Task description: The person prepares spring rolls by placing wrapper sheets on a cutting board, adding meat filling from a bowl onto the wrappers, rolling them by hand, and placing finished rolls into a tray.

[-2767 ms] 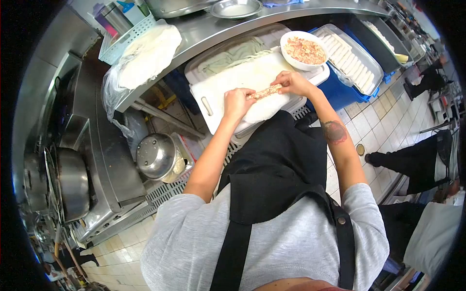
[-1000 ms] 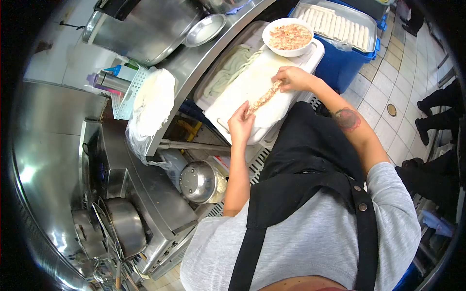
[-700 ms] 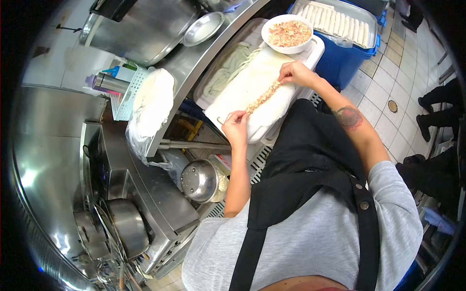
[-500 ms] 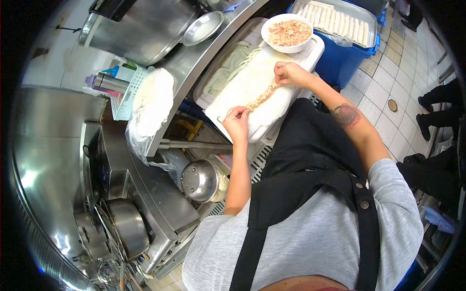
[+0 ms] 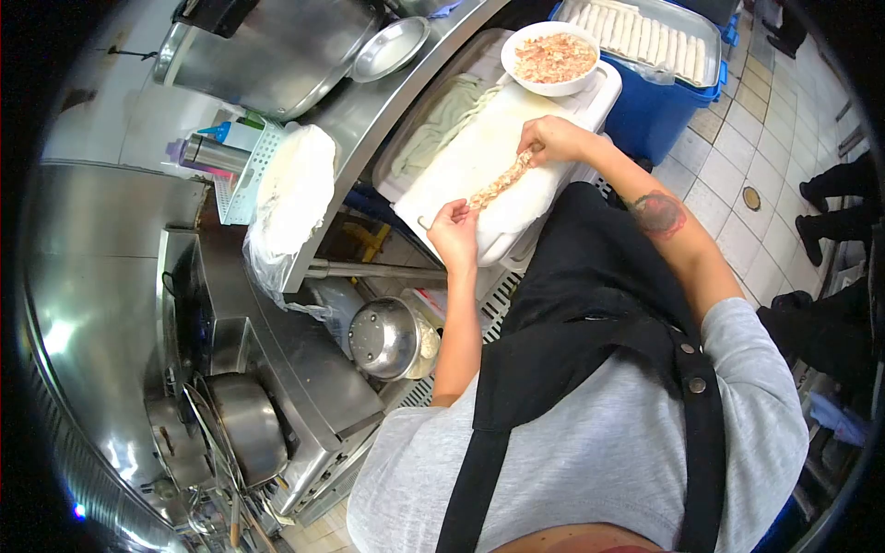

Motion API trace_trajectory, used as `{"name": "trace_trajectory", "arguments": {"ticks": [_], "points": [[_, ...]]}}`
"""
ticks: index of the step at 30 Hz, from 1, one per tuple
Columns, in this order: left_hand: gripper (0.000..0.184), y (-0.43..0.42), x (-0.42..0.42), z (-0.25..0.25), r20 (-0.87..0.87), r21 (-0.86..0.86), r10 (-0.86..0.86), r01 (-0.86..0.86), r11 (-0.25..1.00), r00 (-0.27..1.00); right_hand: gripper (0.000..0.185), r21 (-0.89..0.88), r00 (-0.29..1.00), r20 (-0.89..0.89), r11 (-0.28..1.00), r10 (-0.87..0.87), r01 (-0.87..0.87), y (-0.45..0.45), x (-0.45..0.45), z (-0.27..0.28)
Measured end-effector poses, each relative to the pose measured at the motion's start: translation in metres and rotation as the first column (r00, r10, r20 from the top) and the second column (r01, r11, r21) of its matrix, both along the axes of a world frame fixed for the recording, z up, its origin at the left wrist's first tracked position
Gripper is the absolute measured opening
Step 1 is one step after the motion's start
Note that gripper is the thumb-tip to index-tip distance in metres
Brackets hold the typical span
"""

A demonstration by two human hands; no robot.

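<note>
A narrow strip of shredded, orange-flecked filling (image 5: 501,187) lies across a stack of thin white wrapper sheets (image 5: 502,230). My left hand (image 5: 454,232) pinches at the near-left end of the strip, its fingers pressed together. At the far-right end my right hand (image 5: 550,141) is closed, fingertips together on the filling. Whether a wrapper edge is also in either pinch is hidden. Just beyond my right hand, a white bowl (image 5: 513,69) holds more of the same filling. The sheets rest on a white plastic board or lid (image 5: 604,92).
Rows of finished white rolls (image 5: 636,39) fill a tray on a blue bin (image 5: 659,115). A pale cloth (image 5: 441,131) lies left of the sheets. The steel counter (image 5: 369,120) bears a large pot and a plastic-wrapped white stack (image 5: 295,189). Other people's legs (image 5: 834,203) are at right.
Both hands stay at the strip's ends, with only small finger shifts. The whole view has moved slightly.
</note>
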State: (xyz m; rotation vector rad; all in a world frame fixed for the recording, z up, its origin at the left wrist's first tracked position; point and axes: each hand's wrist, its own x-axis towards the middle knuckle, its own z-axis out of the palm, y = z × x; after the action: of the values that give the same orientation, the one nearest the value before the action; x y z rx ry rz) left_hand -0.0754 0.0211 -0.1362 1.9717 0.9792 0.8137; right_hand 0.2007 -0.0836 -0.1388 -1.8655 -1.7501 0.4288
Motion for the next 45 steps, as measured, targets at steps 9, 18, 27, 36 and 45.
{"name": "trace_trajectory", "arguments": {"ticks": [9,18,27,36,45], "points": [[0.016,-0.003,0.005,0.012,-0.078,0.073,-0.035,0.041,0.997,0.996,0.037,0.098,0.935,0.355,0.995,-0.007,-0.030,0.037,-0.119,0.005],[0.037,0.021,0.006,0.011,-0.105,0.261,-0.240,0.259,0.930,0.965,0.022,0.256,0.972,0.234,0.966,-0.033,-0.028,0.016,-0.072,-0.003],[0.033,0.017,0.012,0.003,-0.161,-0.001,-0.224,0.227,0.974,0.961,0.032,0.137,0.994,-0.087,0.989,0.071,-0.058,-0.015,0.004,0.004],[0.029,0.009,-0.002,-0.007,-0.080,0.222,-0.186,0.199,0.954,0.979,0.041,0.085,0.992,-0.098,0.994,0.082,-0.073,-0.012,0.023,-0.002],[0.034,0.007,-0.011,-0.001,-0.105,0.172,-0.197,0.213,0.962,0.975,0.039,0.049,0.984,-0.176,0.999,0.031,-0.023,-0.019,0.037,0.003]]}}
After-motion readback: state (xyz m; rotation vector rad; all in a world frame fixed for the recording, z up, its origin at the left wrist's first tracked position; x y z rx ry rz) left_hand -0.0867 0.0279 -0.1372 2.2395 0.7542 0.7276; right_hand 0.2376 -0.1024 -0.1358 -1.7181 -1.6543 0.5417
